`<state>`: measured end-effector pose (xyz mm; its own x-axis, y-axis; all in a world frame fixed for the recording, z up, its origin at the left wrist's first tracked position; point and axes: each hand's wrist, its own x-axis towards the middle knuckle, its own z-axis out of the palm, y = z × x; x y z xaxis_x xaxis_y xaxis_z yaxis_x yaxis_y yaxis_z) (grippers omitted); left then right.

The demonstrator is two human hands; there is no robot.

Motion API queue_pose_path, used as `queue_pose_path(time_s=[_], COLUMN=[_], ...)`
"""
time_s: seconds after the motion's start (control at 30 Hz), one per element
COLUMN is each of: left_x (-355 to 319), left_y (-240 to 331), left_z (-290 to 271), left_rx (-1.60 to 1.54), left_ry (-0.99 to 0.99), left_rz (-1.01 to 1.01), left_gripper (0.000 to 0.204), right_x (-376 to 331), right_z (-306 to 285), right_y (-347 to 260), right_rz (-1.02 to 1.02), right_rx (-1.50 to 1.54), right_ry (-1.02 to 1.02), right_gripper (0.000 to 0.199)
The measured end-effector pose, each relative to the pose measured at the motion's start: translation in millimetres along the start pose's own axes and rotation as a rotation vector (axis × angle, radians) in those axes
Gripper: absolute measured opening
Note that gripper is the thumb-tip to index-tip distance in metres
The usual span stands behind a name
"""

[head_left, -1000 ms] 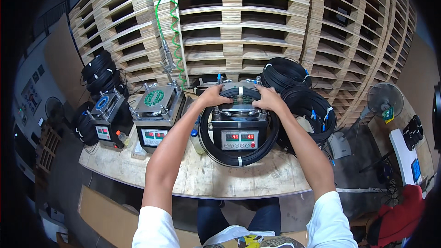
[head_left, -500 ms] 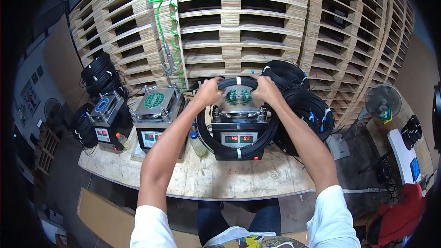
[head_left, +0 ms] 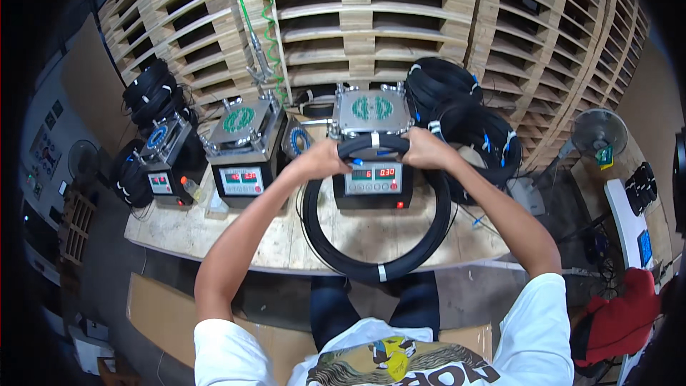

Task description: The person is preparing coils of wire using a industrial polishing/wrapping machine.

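A large coil of black cable (head_left: 357, 268), bound with white ties, is held in both my hands. My left hand (head_left: 318, 161) is closed around its far left part, and my right hand (head_left: 427, 150) around its far right part. The ring's far side crosses the front of a boxy machine (head_left: 375, 193) with red and green digits. Its near side reaches the table's front edge. A small blue tip (head_left: 357, 162) shows beside my left fingers. On top of the machine, a square metal plate (head_left: 371, 127) carries a circle of green pieces.
Two similar machines stand left, one with green pieces (head_left: 239, 120), one with a blue ring (head_left: 157, 136). More black coils lie at the back right (head_left: 439, 86) and far left (head_left: 150, 93). An orange-capped bottle (head_left: 191, 187) stands between machines. Wooden pallets (head_left: 400, 28) rise behind the table.
Both hands have drawn the coil toward me, from around the middle machine's top to in front of it. The machine's top plate is now uncovered. The view has shifted slightly.
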<state>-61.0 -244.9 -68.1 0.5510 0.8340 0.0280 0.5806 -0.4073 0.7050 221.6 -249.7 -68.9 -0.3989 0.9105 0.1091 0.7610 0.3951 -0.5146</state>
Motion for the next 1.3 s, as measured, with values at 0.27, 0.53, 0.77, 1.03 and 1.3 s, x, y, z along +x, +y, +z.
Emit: queue_pose_path(time_s=[0.27,0.53,0.77,1.03,1.3], left_x=[-74.4,-84.5,-89.3,-98.9,-110.4], left_y=[-74.4,-153.5,-137.5,-120.3,-104.8], left_z=[114.8,172.0,166.6,171.1,169.7], left_rx=[-0.186,-0.202,-0.315,0.013,0.496], left_ry=[-0.117,-0.163,-0.154,0.188,0.237], left_rz=[-0.345,-0.363,-0.404,-0.238,0.024], left_gripper=[0.024,0.02,0.034,0.048,0.04], right_x=[-67.5,-92.2,-96.4,-105.1,-132.3], right_z=[148.5,219.2,226.4,236.5,215.3], right_y=[31.0,52.9,49.2,45.3,20.3], right_rz=[0.137,0.284,0.343,0.28,-0.013], right_rx=[0.133,0.112,0.226,0.257,0.036], right_ry=[-0.142,-0.216,-0.093,0.037,0.233], right_gripper=[0.03,0.034,0.043,0.04,0.043])
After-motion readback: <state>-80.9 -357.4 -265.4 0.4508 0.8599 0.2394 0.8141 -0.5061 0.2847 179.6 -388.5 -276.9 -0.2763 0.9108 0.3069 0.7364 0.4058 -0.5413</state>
